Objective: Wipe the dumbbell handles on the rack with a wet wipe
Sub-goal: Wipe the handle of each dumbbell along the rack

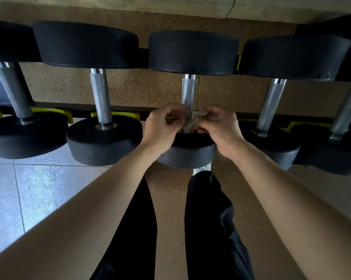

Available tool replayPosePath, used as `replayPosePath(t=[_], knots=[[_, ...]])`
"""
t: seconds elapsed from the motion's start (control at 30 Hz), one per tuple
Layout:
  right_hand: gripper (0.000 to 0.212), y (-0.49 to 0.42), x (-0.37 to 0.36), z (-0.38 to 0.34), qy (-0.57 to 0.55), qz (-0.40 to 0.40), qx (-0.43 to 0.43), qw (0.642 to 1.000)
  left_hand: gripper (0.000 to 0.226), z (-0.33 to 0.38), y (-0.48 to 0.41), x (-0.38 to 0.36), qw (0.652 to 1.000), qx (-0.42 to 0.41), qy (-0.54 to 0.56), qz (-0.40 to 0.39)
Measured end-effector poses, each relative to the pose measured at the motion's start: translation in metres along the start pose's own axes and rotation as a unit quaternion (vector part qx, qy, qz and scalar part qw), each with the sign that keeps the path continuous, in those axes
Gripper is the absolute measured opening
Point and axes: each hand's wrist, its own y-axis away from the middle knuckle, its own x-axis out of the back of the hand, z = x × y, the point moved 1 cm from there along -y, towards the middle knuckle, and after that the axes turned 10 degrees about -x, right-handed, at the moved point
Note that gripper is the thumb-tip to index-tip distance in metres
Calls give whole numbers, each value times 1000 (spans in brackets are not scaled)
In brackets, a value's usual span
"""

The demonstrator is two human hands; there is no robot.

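Crumpled, greyish-white wet wipe (190,119), bunched around the lower end of the knurled chrome handle of the middle dumbbell (188,90), just above that dumbbell's near black rubber head (187,153). The left hand (162,126) is closed on the wipe's left side, fingers curled inward; the right hand (219,126) pinches the wipe's right side between thumb and fingertips. Both hands touch the wipe, and the wipe touches the bar; the upper stretch of this handle is bare.

Progress, as judged: the wiping is under way on this one handle, at its near end only. No handle shows a visible film of moisture, so which of the others are already cleaned cannot be told. The neighbouring chrome handle to the left (101,98), the far-left handle (14,91), the handle to the right (270,106) and the far-right handle (346,112) all stand clear of the hands and may remain to be done.

Surroundings: five black round-headed dumbbells lie side by side across the black rack with yellow saddles (115,114), handles running away from the viewer. Beneath are speckled tan rubber flooring (146,87) and pale glossy tiles (39,184); the person's black trousers (209,219) fill the foreground.
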Motion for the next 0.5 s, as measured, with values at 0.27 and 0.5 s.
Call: replayPosePath(t=[0.27, 0.5], knots=[[14, 12, -3, -11, -64, -48, 15, 997, 26, 11, -6, -1, 998, -6, 24, -56], [12, 14, 1, -19, -139, -64, -30, 988, 3, 19, -13, 0, 981, 117, 155, -11]])
